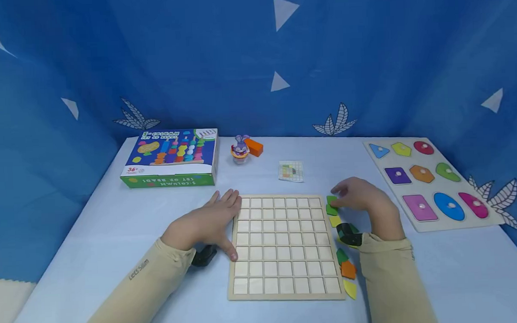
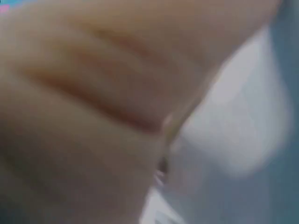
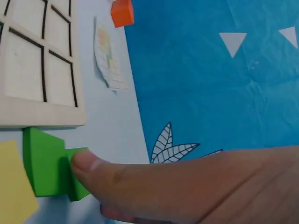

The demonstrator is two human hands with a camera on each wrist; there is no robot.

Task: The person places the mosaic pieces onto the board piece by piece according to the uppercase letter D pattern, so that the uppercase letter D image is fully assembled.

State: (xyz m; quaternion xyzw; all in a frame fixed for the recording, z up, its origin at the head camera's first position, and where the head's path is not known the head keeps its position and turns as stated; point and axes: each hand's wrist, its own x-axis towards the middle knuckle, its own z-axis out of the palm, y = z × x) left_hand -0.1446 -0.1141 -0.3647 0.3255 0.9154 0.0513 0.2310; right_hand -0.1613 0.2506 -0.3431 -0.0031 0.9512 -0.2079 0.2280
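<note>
A wooden grid board (image 1: 286, 297) with pale square cells lies flat on the table. My left hand (image 1: 209, 220) is spread at its left side, with fingertips at the upper left corner and thumb on the left edge. The left wrist view is mostly blurred skin. Beside the board's upper right corner, my right hand (image 1: 360, 196) has thumb and finger curled at a small green block (image 3: 77, 186). The thumb (image 3: 100, 168) presses its face; the far side is hidden. Another green block (image 3: 44, 163) stands right beside it, followed by a yellow piece (image 3: 14, 186).
More coloured pieces, including an orange one (image 1: 348, 270) and a yellow one (image 1: 350, 289), line the board's right edge. Behind lie a bead-set box (image 1: 168, 157), a toy figure (image 1: 240, 150), an orange block (image 1: 254, 147), a pattern card (image 1: 290, 171) and a shape puzzle board (image 1: 426, 189).
</note>
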